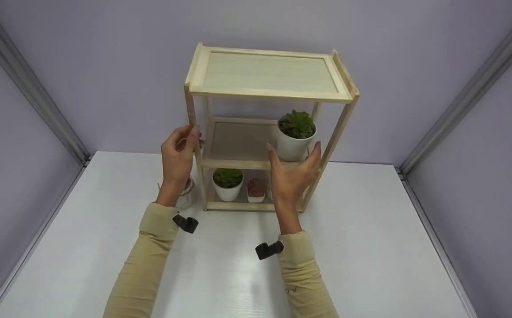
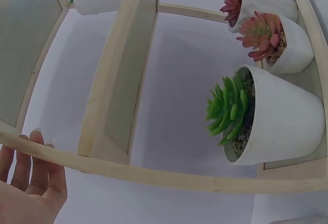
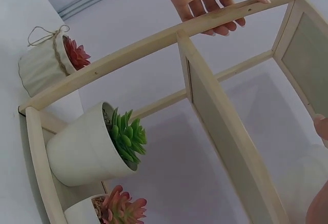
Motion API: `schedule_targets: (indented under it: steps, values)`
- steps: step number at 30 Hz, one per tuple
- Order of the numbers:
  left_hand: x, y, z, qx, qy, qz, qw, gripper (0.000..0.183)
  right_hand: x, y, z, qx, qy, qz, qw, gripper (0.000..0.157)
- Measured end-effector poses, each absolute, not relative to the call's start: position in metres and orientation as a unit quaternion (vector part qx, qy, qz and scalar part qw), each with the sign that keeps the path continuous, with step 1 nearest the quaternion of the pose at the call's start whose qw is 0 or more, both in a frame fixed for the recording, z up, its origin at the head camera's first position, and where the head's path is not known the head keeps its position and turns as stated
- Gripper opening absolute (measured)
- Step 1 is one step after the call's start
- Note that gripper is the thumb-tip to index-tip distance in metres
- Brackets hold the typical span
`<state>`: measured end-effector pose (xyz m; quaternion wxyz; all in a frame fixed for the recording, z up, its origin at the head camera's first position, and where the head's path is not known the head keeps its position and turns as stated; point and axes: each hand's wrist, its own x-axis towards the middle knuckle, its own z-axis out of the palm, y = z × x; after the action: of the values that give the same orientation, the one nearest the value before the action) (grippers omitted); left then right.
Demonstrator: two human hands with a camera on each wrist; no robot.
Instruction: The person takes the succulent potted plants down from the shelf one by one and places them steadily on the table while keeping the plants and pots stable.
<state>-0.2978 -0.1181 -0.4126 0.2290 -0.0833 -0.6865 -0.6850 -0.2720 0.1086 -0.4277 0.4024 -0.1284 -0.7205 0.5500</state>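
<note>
In the head view, a 3-tier wooden rack [image 1: 271, 73] stands on the white counter [image 1: 366, 221]. The left hand [image 1: 177, 159] grips its left front post [image 1: 190, 106]. The right hand [image 1: 293, 179] is spread wide, thumb and fingers either side of a white-potted green succulent [image 1: 294, 145] at the right of the middle shelf [image 1: 240, 141]; whether they touch the pot I cannot tell. Its base looks close to the front edge — a nudge forward could tip it off.

The left wrist view shows 3 pots on the bottom shelf [image 2: 292, 170]: a larger green succulent [image 2: 288, 114], a coral succulent [image 2: 294, 49] and a dark red succulent [image 2: 269, 3]. A hard pull on the post could rock the rack and topple them.

In the right wrist view, the left thumb lies along the post, fingers behind. A twine-tied pot [image 3: 43, 67] stands just outside the rack — a sideways slip of the frame might knock it over.
</note>
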Motion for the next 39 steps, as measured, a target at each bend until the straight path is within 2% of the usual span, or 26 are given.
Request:
schedule_targets:
  steps: [19, 39]
  values:
    - [-0.293, -0.119, -0.411, -0.070, -0.681, -0.690, 0.236, 0.026, -0.291, 0.104, -0.422, -0.147, -0.718, 0.554, 0.396, 0.121]
    - [-0.296, -0.120, -0.410, -0.057, -0.693, -0.680, 0.232, 0.029, -0.309, 0.107, -0.411, -0.162, -0.701, 0.575, 0.390, 0.119]
